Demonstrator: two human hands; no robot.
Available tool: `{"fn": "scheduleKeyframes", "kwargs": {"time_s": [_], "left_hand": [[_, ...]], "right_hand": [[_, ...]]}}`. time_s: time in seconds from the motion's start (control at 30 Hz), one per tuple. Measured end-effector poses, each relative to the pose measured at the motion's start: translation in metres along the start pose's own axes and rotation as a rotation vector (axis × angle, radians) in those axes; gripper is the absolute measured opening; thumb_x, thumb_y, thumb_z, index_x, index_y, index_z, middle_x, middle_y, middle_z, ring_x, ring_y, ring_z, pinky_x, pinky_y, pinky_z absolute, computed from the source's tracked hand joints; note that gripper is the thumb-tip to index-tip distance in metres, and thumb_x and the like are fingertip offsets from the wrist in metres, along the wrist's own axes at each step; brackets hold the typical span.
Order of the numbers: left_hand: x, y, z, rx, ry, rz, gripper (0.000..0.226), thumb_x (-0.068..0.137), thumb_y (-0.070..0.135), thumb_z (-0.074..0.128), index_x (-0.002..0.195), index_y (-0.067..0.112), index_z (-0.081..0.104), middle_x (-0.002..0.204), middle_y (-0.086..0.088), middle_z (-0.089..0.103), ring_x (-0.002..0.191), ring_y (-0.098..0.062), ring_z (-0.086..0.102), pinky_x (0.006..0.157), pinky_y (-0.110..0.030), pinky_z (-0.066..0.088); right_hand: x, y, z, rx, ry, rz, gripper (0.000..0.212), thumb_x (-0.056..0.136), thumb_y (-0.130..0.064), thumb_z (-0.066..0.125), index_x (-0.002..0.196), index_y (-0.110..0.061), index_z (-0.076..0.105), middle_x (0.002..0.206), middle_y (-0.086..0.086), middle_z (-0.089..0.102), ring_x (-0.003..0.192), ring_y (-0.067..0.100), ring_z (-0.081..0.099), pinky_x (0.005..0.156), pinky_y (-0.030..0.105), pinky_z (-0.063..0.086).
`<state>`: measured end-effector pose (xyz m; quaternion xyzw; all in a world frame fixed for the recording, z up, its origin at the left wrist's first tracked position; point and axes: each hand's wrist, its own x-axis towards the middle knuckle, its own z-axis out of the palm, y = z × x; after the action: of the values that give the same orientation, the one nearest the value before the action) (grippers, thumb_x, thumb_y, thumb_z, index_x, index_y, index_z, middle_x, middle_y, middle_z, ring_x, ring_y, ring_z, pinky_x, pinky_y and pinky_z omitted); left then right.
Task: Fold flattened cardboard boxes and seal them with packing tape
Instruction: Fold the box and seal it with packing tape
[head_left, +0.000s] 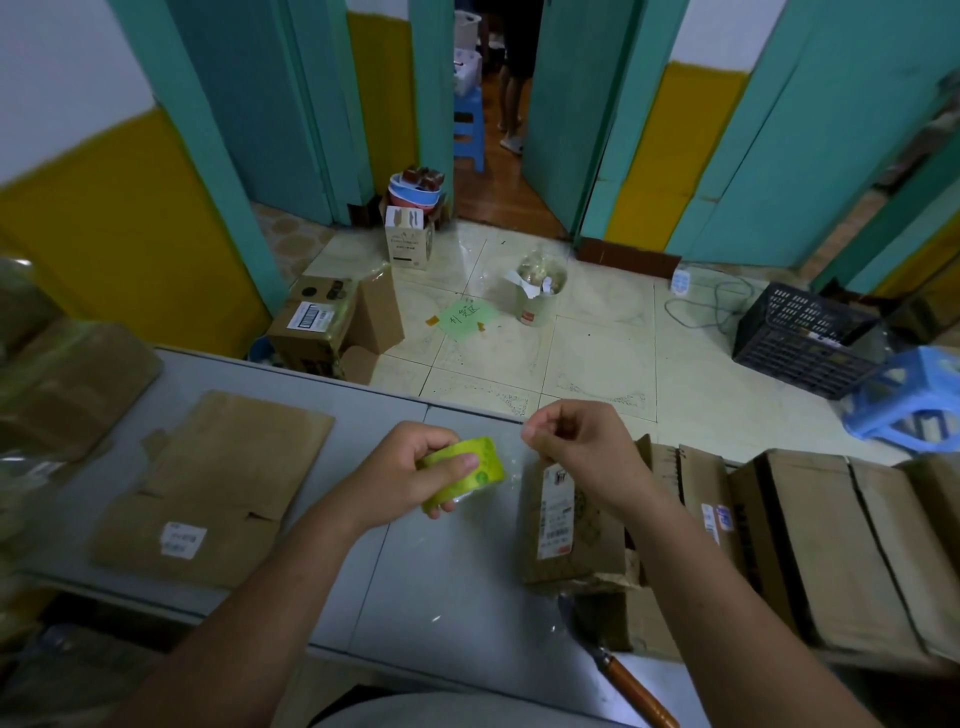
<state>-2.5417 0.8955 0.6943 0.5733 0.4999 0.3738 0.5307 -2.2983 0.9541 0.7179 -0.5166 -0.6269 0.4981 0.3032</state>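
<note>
One tape roll (485, 460), seemingly inside left grip (410, 470)

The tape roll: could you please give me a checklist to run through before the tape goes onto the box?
1. Tape roll gripped by the left hand: ok.
2. Tape strip pinched by the right hand: ok, though it shows only as a faint clear sheen.
3. Box stands on the table below the right hand: ok.
4. Box flaps closed for sealing: cannot tell, the hand and forearm cover them.
5. Knife within reach by the near table edge: ok, but its blade lies close to the right forearm.
6. Flattened cardboard waiting on the left of the table: ok.
</note>
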Motion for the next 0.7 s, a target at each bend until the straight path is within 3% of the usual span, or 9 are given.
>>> {"fn": "scheduleKeyframes", "kwargs": {"time_s": [0.2,0.27,0.37,0.53,0.7], "left_hand": [[0.013,-0.002,0.005,0.224,-0.060,-0.079,0.027,0.103,0.031,0.069,0.081,0.015,0.070,0.069,-0.005,0.070,0.064,-0.020,0.072,0.055,-0.030,0.055],[0.016,-0.012,0.000,0.364,-0.011,-0.142,0.035,0.099,0.045,0.070,0.078,0.018,0.067,0.064,-0.004,0.070,0.060,-0.018,0.072,0.056,-0.034,0.057],[0.017,-0.028,-0.003,0.480,0.061,-0.226,0.052,0.091,0.067,0.068,0.069,0.020,0.059,0.057,0.001,0.066,0.055,-0.020,0.072,0.058,-0.038,0.060],[0.016,-0.032,0.004,0.241,0.027,-0.174,0.056,0.092,0.055,0.075,0.069,0.005,0.061,0.057,-0.006,0.062,0.055,-0.025,0.070,0.054,-0.038,0.057],[0.018,-0.027,0.009,0.077,0.017,-0.074,0.039,0.095,0.035,0.078,0.064,0.017,0.063,0.057,-0.003,0.051,0.050,-0.021,0.064,0.047,-0.032,0.055]], "right_hand": [[-0.018,-0.007,0.003,-0.134,0.110,0.001,0.007,0.093,-0.017,0.076,0.086,-0.016,0.076,0.077,0.001,0.075,0.068,0.008,0.068,0.063,0.022,0.055],[-0.024,-0.013,-0.006,-0.104,0.162,-0.011,0.006,0.093,-0.020,0.077,0.086,-0.018,0.077,0.078,0.000,0.076,0.073,0.015,0.071,0.066,0.027,0.060],[-0.033,-0.019,-0.007,-0.146,0.137,-0.040,0.006,0.092,-0.021,0.077,0.087,-0.021,0.076,0.079,-0.003,0.076,0.073,0.010,0.071,0.067,0.020,0.058],[-0.032,-0.012,-0.021,-0.107,0.235,0.011,0.006,0.094,-0.020,0.075,0.088,-0.020,0.074,0.083,-0.001,0.076,0.076,0.010,0.072,0.071,0.023,0.059],[-0.034,0.010,-0.048,-0.007,0.252,0.125,0.012,0.097,-0.028,0.070,0.093,-0.017,0.074,0.088,0.001,0.076,0.084,0.017,0.075,0.081,0.041,0.062]]}}
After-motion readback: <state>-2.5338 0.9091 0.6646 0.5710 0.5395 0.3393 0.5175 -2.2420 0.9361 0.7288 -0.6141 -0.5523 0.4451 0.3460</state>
